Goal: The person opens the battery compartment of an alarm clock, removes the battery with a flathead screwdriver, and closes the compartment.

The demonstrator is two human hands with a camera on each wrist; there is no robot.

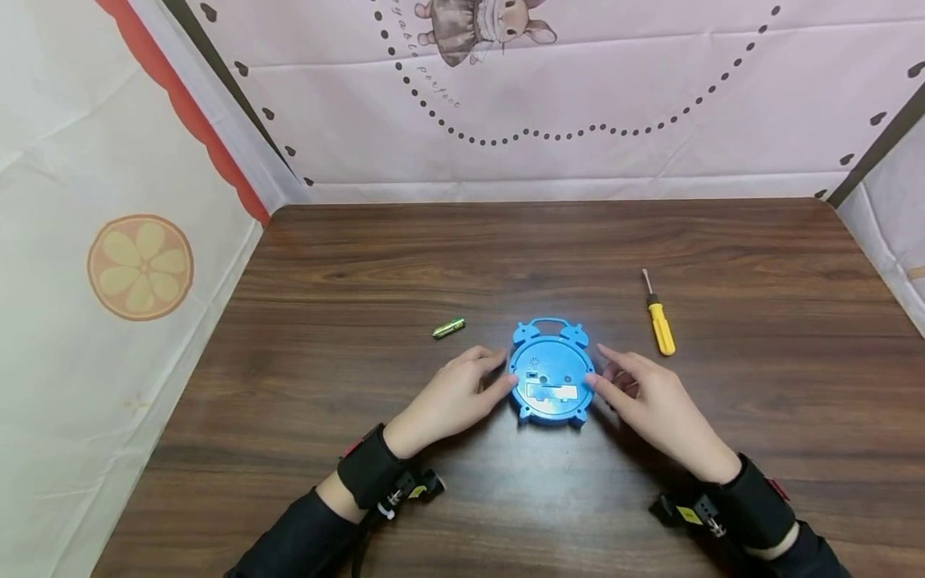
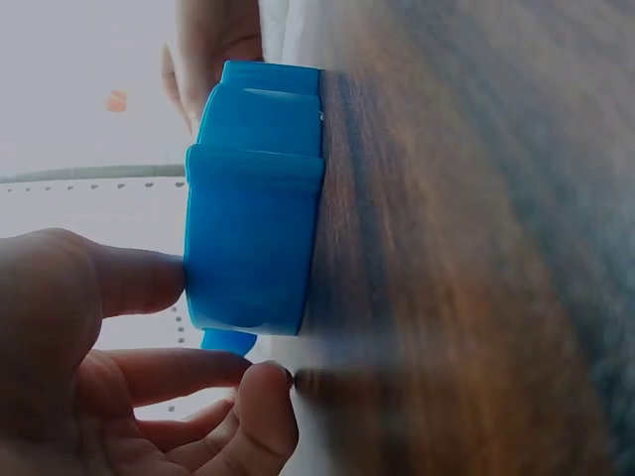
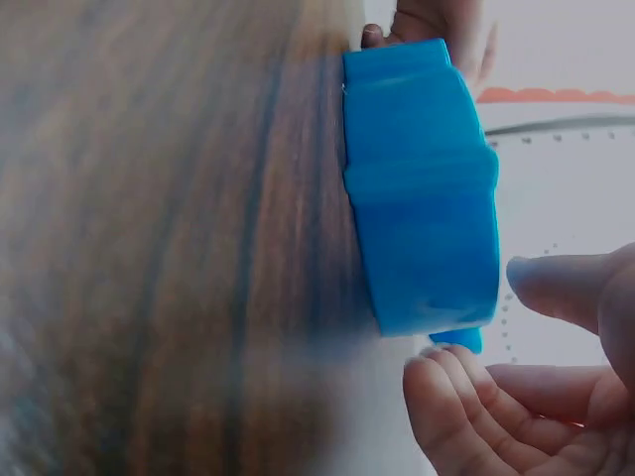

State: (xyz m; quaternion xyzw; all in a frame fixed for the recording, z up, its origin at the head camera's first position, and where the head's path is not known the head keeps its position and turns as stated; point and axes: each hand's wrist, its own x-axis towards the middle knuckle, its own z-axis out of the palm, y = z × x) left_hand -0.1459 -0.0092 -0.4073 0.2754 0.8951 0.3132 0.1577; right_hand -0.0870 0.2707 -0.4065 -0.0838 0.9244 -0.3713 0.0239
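Observation:
A blue twin-bell alarm clock (image 1: pixel 552 359) lies on the table with its back up, its handle pointing away and its feet toward me. Low on the back shows a pale rectangle. On the clock's left side is my left hand (image 1: pixel 455 397), thumb tip right at the rim and fingers loosely bent beside the clock. My right hand (image 1: pixel 654 405) is at the other side, thumb stretched toward the rim; the right wrist view shows a small gap between that thumb (image 3: pixel 561 288) and the clock (image 3: pixel 432 198). Neither hand's fingers close round it.
A green battery (image 1: pixel 449 328) lies left of the clock, beyond my left hand. To the right is a screwdriver (image 1: pixel 659 319) with a yellow handle, its tip pointing away. Printed cloth (image 1: pixel 578 96) hangs along the far and side edges of the wooden table (image 1: pixel 347 281).

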